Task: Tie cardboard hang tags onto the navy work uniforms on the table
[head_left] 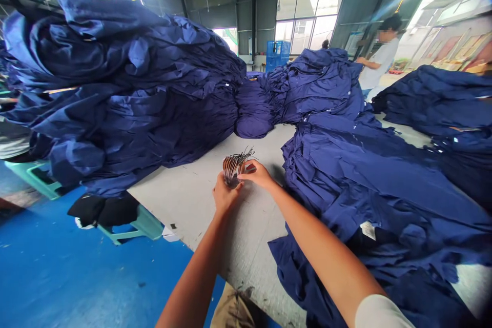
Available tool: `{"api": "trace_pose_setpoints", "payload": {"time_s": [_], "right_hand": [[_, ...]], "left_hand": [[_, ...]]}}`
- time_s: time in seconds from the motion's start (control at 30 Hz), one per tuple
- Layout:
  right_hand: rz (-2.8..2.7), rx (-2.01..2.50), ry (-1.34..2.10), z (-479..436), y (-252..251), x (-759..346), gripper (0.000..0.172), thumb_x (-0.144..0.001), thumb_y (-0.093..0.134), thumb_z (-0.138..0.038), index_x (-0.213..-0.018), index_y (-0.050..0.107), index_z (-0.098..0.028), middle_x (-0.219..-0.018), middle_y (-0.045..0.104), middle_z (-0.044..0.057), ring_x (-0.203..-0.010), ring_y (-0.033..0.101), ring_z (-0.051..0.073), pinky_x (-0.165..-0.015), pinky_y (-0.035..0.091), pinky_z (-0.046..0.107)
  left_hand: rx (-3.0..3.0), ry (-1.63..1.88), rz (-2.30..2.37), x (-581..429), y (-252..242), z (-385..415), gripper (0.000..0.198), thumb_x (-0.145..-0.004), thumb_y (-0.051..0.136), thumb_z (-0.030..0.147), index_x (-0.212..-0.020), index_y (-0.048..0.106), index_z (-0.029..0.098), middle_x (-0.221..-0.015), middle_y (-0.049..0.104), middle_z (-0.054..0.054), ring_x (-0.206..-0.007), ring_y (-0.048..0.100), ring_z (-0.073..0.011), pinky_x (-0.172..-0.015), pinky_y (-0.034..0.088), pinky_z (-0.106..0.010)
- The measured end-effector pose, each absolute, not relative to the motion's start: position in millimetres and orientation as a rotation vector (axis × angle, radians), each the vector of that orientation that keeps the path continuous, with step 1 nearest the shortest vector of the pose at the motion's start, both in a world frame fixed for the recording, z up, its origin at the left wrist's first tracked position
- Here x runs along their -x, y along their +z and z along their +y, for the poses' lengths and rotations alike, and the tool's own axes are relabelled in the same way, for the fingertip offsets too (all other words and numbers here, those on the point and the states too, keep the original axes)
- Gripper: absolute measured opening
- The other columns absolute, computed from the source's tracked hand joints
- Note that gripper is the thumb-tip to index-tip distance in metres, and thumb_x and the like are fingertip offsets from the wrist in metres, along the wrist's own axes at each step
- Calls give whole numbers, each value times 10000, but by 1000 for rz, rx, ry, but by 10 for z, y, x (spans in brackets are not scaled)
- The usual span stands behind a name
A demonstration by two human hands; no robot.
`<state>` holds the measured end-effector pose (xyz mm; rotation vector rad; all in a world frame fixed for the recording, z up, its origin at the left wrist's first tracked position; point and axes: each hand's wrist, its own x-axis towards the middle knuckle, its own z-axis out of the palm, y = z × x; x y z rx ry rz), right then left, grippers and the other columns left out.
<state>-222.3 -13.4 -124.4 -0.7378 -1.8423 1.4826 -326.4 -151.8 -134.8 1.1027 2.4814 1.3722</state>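
A fanned bundle of thin brown tags with black strings, looking like hang tags, stands upright above the pale table. My left hand is closed round its lower left side. From the right, my right hand pinches the bundle's edge between thumb and fingers; how many tags it grips is hidden. The black strings stick up and out to the right above both hands. Navy blue garments lie on the table just right of my right forearm.
A tall heap of navy garments fills the left and far side. Green stools stand on the blue floor at left, one bearing black cloth. A person in a white top stands at the back right. Beyond is a blue crate.
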Motion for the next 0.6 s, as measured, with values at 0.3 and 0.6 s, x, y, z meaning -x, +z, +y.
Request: {"api": "trace_pose_setpoints", "payload": {"time_s": [0.3,0.6], "right_hand": [[-1789,755,1351,-186,-1089,1963,645,-541,922,-458,-1094,676,-233,-1156,625,43,-942,636,191,-897,516,361],[-1535,707,1405,-233,-743,1710,603,-572,897,-490,-1066,652,-245,-1244,605,54,-994,652,195,-891,523,334]], "left_hand": [[-1244,1303,2466,3237,-1334,-1515,700,-727,840,507,-1297,502,282,-1274,730,-55,-1227,661,-289,-1128,354,-471],[-1328,1254,2474,3215,-1308,-1526,698,-739,831,535,-1290,502,259,-1257,735,-90,-1216,667,-305,-1119,377,-498]]}}
